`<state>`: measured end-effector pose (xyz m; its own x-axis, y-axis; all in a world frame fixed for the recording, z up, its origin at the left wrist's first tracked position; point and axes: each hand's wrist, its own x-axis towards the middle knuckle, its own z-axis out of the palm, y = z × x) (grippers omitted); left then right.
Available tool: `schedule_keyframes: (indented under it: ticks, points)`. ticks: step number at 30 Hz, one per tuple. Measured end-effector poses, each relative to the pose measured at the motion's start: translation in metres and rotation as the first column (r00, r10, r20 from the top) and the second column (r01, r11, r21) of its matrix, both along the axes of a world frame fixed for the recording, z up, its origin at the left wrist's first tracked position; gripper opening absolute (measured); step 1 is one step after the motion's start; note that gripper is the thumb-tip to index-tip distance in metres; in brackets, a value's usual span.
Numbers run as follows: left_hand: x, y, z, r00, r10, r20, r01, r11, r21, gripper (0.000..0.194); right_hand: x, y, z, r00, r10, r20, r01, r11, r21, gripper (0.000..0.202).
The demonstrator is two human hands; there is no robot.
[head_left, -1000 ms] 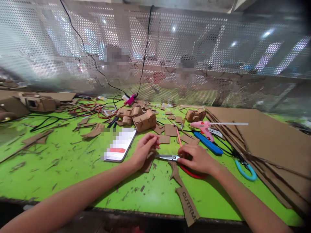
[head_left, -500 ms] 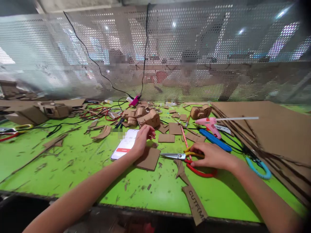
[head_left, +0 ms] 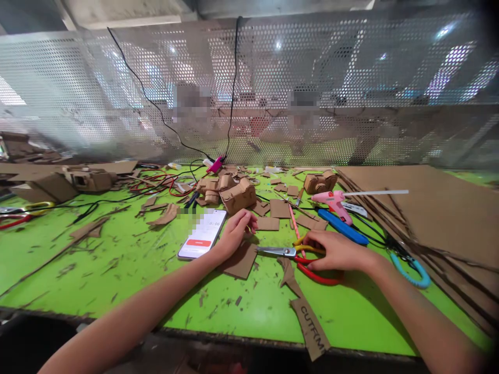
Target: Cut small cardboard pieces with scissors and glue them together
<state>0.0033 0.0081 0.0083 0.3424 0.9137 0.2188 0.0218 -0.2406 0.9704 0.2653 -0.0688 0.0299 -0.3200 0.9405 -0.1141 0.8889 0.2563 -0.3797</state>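
Observation:
My left hand [head_left: 237, 231] is over a square piece of cardboard [head_left: 242, 261], its fingers loosely bent and nothing visible in them. Just left of it lies a phone [head_left: 201, 234] with a lit screen showing a timer and a red button. My right hand [head_left: 331, 250] grips the scissors [head_left: 287, 252], which have one yellow and one red handle. Their closed-looking blades lie low over the table and point left, tips by the cardboard's edge. Below the scissors is a torn cardboard strip [head_left: 311, 327] with printed letters.
A pink glue gun [head_left: 336, 201] and a blue-handled tool [head_left: 343, 227] lie to the right, by a large cardboard sheet [head_left: 440, 208]. Cardboard camera-shaped models [head_left: 238, 195] and scraps stand behind my hands. A perforated screen [head_left: 265, 67] closes off the back. More scissors [head_left: 19, 218] lie far left.
My left hand has moved right and off the phone, uncovering its screen, and is now over the cardboard square. My right hand and the scissors have hardly moved.

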Motion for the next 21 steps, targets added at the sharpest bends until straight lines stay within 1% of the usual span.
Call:
schedule_keyframes:
  ticks: [3, 8, 14, 21]
  points:
    - [0.0000, -0.0011, 0.0002, 1.000, 0.003, -0.006, -0.003, 1.000, 0.022, 0.032, -0.0015, -0.0014, 0.0023, 1.000, 0.000, 0.013, 0.000, 1.000, 0.003, 0.031]
    - [0.0000, -0.0018, 0.0004, 0.999, -0.025, -0.021, 0.025, 1.000, 0.014, 0.033, -0.0037, -0.0027, 0.0052, 1.000, -0.003, 0.015, 0.003, 1.000, 0.006, 0.031]
    - [-0.0005, -0.0012, -0.0008, 0.999, -0.001, -0.032, 0.003, 0.998, 0.059, 0.033, -0.0029, -0.0014, 0.0029, 1.000, -0.007, -0.016, 0.007, 1.000, 0.005, 0.035]
    - [-0.0018, -0.0010, -0.0038, 0.998, -0.029, -0.064, 0.034, 0.996, 0.082, 0.031, -0.0025, -0.0019, 0.0022, 1.000, -0.007, -0.002, 0.007, 1.000, -0.008, 0.035]
